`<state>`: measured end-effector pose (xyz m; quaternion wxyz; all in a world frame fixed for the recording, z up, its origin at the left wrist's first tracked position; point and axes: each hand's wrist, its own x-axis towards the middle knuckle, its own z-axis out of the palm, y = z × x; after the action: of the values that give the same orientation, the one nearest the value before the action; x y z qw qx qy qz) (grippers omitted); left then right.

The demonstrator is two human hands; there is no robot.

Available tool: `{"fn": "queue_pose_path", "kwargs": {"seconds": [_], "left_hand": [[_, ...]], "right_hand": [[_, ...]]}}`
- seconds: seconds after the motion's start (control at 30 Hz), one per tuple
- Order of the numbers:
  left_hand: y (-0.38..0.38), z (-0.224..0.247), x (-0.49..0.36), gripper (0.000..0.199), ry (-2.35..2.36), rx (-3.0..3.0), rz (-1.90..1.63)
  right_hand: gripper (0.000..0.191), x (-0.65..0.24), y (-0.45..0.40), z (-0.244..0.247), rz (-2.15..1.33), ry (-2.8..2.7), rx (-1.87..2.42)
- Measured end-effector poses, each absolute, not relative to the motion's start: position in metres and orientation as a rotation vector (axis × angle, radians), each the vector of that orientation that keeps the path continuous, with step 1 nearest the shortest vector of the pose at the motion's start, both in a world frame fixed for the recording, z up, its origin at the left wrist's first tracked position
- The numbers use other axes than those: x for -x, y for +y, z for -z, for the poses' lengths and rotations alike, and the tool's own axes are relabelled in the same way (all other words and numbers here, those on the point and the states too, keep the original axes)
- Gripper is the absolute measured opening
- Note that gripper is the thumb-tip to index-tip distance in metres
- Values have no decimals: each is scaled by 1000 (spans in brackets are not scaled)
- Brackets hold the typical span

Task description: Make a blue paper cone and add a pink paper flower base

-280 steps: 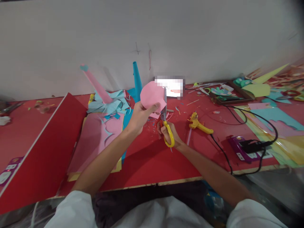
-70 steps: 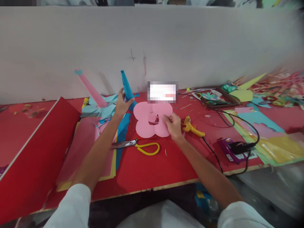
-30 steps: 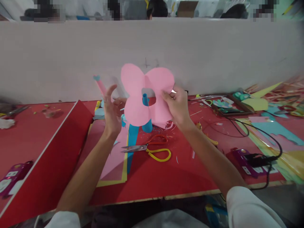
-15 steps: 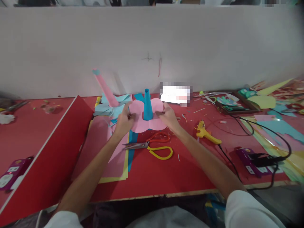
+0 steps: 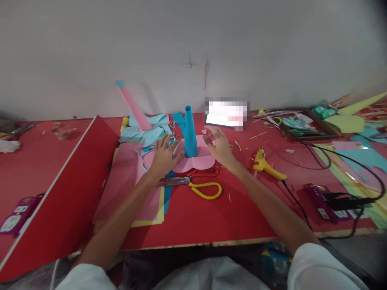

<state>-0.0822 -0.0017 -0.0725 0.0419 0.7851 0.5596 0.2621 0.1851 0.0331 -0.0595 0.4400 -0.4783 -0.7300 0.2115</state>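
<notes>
A blue paper cone (image 5: 190,135) stands upright in the hole of a pink scalloped paper shape (image 5: 203,158) on the red table. My left hand (image 5: 165,156) rests over the left part of the pink shape, fingers spread. On the other side, my right hand (image 5: 220,147) hovers by the shape's right edge with its fingers apart and nothing held. Scissors with red and yellow handles (image 5: 208,190) lie just in front, their blades partly under the pink shape and near my left wrist.
A pink cone with a blue tip (image 5: 134,105) leans back left among blue paper scraps (image 5: 157,121). Pink sheets (image 5: 127,185) lie left, beside a red divider (image 5: 75,181). Right are a yellow glue gun (image 5: 267,166), a purple power strip (image 5: 325,201) and a tray (image 5: 332,131).
Both hands have let go of the pink shape, which now lies lower and flat around the blue cone. My left hand's fingers have spread, and the camera view has tilted slightly.
</notes>
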Motion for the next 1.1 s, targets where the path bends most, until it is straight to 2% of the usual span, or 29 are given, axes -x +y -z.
{"fn": "queue_pose_path", "kwargs": {"seconds": [0.1,0.17,0.23,0.43,0.93,1.03,1.1], "left_hand": [[-3,75,72,60,1601,-2397,-671],[-3,77,64,65,1602,-2364,-653],[-2,79,56,66,1635,-2331,-655],[1,85,50,65,1668,-2319,-588],[-6,87,52,69,1661,-2380,-458],[-3,88,58,70,1685,-2342,-574],[1,88,64,71,1724,-2251,-798]], "right_hand": [[60,-178,35,46,-805,-1884,851],[73,-171,35,43,-901,-1922,788],[78,-164,36,44,-950,-1941,822],[68,-161,40,54,-1010,-1901,892],[70,-164,39,52,-951,-1893,832],[68,-165,40,51,-962,-1876,838],[68,-166,40,50,-964,-1845,852]]}}
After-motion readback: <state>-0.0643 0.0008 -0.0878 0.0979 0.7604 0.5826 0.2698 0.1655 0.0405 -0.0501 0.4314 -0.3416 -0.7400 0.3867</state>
